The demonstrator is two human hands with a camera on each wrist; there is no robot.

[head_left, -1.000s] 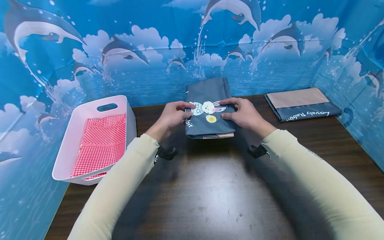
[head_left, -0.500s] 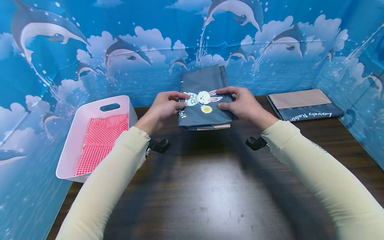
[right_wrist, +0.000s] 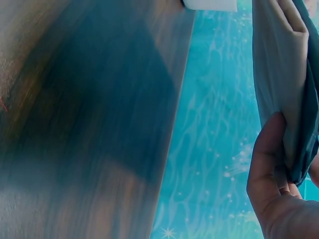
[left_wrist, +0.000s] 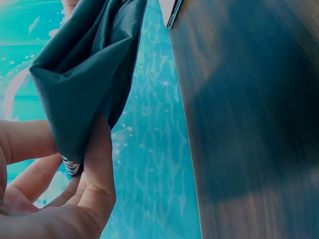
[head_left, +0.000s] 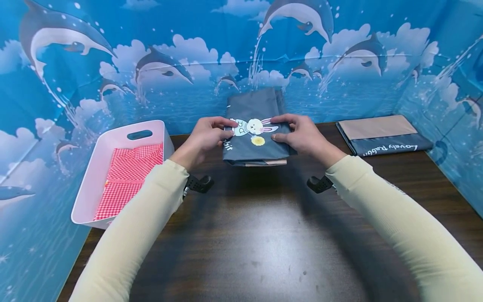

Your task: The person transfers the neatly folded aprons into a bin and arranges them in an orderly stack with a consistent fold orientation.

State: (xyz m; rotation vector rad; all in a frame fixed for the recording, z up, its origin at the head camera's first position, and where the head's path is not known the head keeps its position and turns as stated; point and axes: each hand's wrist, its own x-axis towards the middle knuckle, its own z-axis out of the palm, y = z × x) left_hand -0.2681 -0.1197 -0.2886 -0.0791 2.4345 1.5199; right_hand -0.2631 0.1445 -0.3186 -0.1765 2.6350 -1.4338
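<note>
Both hands are on the same thing here, a folded dark grey cloth (head_left: 253, 110) with a rabbit print and a yellow flower on the front. The left hand (head_left: 206, 136) has its grip pinched on one side edge, open only about as far as the folded layers are thick; the left wrist view shows fingers on both faces of the fold. The right hand (head_left: 303, 135) does pretty much the same on the opposite edge, and the right wrist view shows a finger pressed against the beige side. So the cloth is held up between the two, tilted and off the dark wood surface (head_left: 241, 239), just in front of the dolphin curtain (head_left: 211, 25).

Off to the left there's a pale bin (head_left: 99, 170) with red checked cloth (head_left: 132, 174) in it, and over on the right lies another folded piece, beige and grey (head_left: 381, 128), lettered "Lovely Rabbit".
</note>
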